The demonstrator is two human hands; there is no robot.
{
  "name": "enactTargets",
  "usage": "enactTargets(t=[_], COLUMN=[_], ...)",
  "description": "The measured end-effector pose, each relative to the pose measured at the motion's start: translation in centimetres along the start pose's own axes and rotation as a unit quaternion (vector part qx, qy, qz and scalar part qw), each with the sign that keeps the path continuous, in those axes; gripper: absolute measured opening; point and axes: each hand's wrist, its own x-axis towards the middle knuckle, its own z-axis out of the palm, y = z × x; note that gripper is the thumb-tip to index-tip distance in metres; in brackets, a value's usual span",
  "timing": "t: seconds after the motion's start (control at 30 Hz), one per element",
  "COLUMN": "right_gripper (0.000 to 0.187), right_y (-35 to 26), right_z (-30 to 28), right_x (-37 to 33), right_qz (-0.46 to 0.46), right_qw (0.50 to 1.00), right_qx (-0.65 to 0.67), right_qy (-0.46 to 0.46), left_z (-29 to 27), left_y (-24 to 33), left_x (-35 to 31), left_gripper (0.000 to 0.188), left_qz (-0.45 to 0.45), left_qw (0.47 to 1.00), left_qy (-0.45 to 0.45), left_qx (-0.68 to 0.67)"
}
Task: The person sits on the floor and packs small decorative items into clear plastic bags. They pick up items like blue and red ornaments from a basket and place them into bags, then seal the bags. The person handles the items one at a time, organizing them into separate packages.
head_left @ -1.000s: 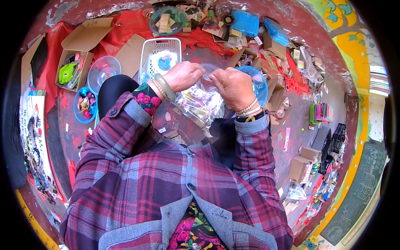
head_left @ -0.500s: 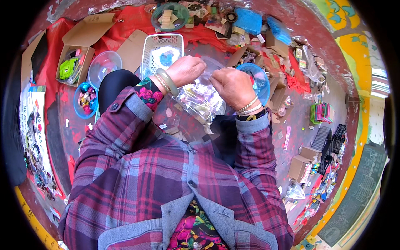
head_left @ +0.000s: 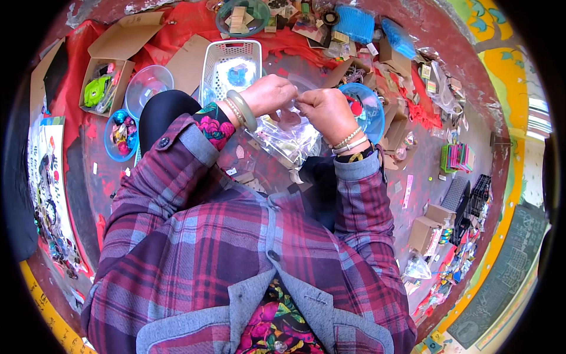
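Note:
My left hand (head_left: 268, 95) and my right hand (head_left: 333, 115) meet in front of me, fingertips almost touching. Both are closed in a pinch on a thin see-through plastic piece (head_left: 303, 82), which shows just beyond the fingers; its exact kind is unclear. Below them lies a shiny clear plastic bag (head_left: 289, 144) with pale contents. Left of the hands stands a white perforated basket (head_left: 257, 56) with clear and blue plastic inside. Close to my right hand is a blue round tub (head_left: 377, 118) holding something red and black.
On the left are a cardboard box (head_left: 121, 94) with a green item, a clear tub (head_left: 168, 79) and a blue bowl (head_left: 108, 138) of shiny balls. Boxes and blue packs (head_left: 354, 26) line the far side. Green and pink racks (head_left: 457, 158) stand right.
My right hand has moved up and slightly left, closer to my left hand. My left hand has shifted a little right, and the see-through piece shows less between them.

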Motion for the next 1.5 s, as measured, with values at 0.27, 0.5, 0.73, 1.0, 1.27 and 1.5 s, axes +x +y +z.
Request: enactTargets(t=[0.27, 0.5, 0.73, 1.0, 1.27, 1.5], right_gripper=[0.013, 0.014, 0.012, 0.028, 0.054, 0.030], right_y=[-0.6, -0.1, 1.3, 21.0, 28.4, 29.3], right_z=[-1.0, 0.1, -2.7, -8.0, 2.6, -1.7], right_x=[-0.6, -0.5, -0.3, -3.7, -5.7, -7.3], right_qz=[-0.039, -0.023, -0.007, 0.288, 0.449, 0.477], right_qw=[0.998, 0.994, 0.993, 0.955, 0.883, 0.850], right_qx=[0.022, -0.105, 0.096, -0.001, -0.138, 0.194], right_qy=[0.044, -0.010, 0.072, 0.067, -0.001, 0.108], left_z=[0.2, 0.9, 0.7, 0.3, 0.6, 0.7], left_y=[0.7, 1.0, -0.2, 0.5, 0.4, 0.3], left_x=[-0.6, -0.9, 0.0, 0.2, 0.4, 0.6], left_gripper=[0.036, 0.031, 0.038, 0.040, 0.038, 0.036], left_qz=[-0.008, -0.025, -0.010, -0.002, -0.013, -0.005], left_qw=[1.000, 0.996, 0.992, 0.992, 0.995, 0.997], left_qy=[-0.003, 0.017, 0.032, 0.074, 0.075, 0.056], left_qx=[0.013, -0.086, -0.123, -0.098, -0.071, -0.058])
